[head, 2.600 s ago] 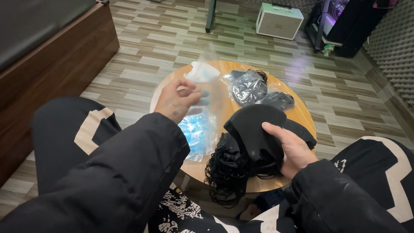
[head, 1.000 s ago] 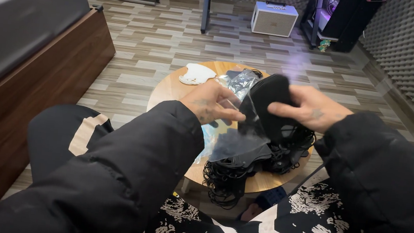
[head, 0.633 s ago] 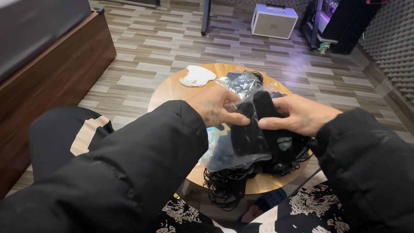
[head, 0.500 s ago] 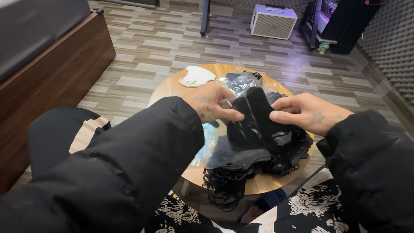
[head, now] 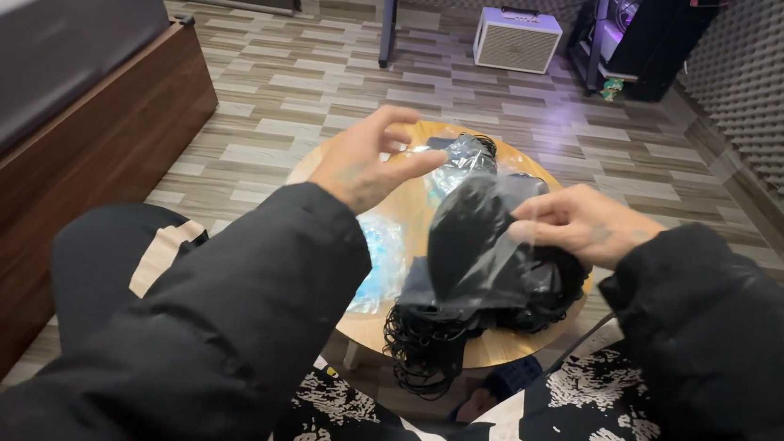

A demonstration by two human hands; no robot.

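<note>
Middle of the frame: the right hand [head: 581, 226] is pinching a clear plastic bag [head: 493, 258] with a black mask [head: 461, 241] inside it, fingers closed on the bag's upper right edge. The left hand [head: 364, 157] is up and left of it, fingers spread loose, holding nothing, with the fingertips just short of the bag's top.

The bag hangs over a pile of black masks [head: 459, 316] with tangled ear loops, on a small round wooden table [head: 504, 349]. A light blue packet [head: 379, 262] lies on the table's left side, and a crinkly clear wrapper [head: 459, 160] sits at the far edge.

If it were me, I'd bring that free hand onto the opposite edge of the bag so the thin film stays taut, and keep it lifted off the loops so nothing snags.
</note>
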